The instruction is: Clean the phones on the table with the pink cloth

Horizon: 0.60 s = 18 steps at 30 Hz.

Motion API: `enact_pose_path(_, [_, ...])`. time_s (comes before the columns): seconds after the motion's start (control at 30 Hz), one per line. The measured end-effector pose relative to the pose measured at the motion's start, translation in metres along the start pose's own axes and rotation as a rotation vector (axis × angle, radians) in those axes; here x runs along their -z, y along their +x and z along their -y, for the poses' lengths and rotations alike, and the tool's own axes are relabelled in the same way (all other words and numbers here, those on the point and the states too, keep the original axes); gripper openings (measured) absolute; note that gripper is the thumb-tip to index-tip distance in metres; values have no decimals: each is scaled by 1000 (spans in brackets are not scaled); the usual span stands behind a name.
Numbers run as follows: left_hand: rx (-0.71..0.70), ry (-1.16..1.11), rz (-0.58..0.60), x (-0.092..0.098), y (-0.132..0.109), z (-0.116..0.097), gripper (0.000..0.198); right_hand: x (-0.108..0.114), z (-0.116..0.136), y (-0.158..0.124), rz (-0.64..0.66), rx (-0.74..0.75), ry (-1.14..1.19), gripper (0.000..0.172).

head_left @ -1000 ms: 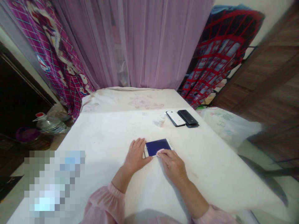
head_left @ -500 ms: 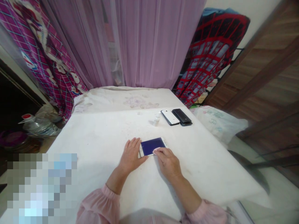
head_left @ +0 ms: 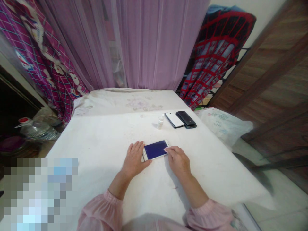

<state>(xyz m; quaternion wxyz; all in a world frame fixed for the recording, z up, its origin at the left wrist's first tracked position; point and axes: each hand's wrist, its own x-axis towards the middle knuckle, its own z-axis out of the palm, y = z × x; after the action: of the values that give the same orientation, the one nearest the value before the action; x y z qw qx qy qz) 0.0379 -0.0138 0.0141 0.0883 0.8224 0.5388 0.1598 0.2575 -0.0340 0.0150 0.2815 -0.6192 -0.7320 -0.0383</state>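
"So, what just moved?"

"The right hand [head_left: 178, 161]. It's slid back off the screen, and now only its fingertips [head_left: 166, 149] meet the phone [head_left: 155, 149], at the right end."

"And the left hand [head_left: 134, 158]?"

"Open and spread flat, lying against the phone's left end, not wrapped around it."

"Is the right one pinching anything?"

"Can't tell. Its fingers are loosely bunched, and I can't see under them."

"Where's the phone lying?"

"Flat on the white table [head_left: 96, 138], screen up, between both hands. The white phone [head_left: 174, 120], black phone [head_left: 186, 119] and small bottle [head_left: 160, 122] sit well beyond it, toward the table's far side."
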Motion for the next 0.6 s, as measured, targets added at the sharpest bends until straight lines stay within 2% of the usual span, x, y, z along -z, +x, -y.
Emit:
enact_pose_path(0.13, [-4,5,-9,-1,0,0,65,-5,26,-2,67,98,61,33])
enact_pose_path(0.2, [-6,6,-9,-2,0,1,65,-5,31,-2,98,120,90,33])
enact_pose_path(0.47, [2,1,27,3,1,-1,66,-4,-9,14,13,-42,-28,28])
enact_pose_path(0.6, [-2,-7,20,2,1,0,65,-8,-5,18,1,-48,-68,28])
